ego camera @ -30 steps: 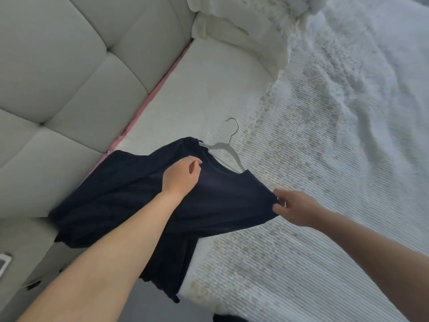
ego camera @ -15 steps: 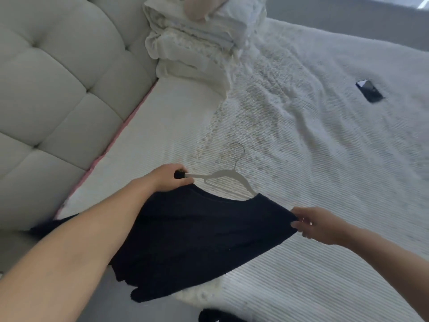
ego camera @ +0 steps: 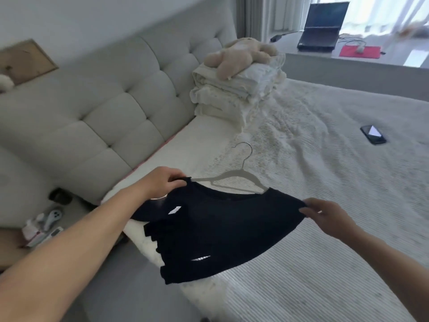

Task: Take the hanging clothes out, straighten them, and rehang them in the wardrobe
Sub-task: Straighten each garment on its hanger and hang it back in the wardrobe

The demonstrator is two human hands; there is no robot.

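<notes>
Fingers of left hand (ego camera: 162,182) curl round the left shoulder of the dark shirt (ego camera: 218,231) at the tip of the white hanger (ego camera: 234,177); right hand (ego camera: 325,214) pinches the right shoulder edge. Shirt is spread over the bed (ego camera: 336,263) near the headboard (ego camera: 104,117), hanger inside the neckline, hook pointing toward the folded bedding (ego camera: 234,94).

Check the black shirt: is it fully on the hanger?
Partly. The black shirt covers the hanger only at its right arm; the left arm is bare.
</notes>
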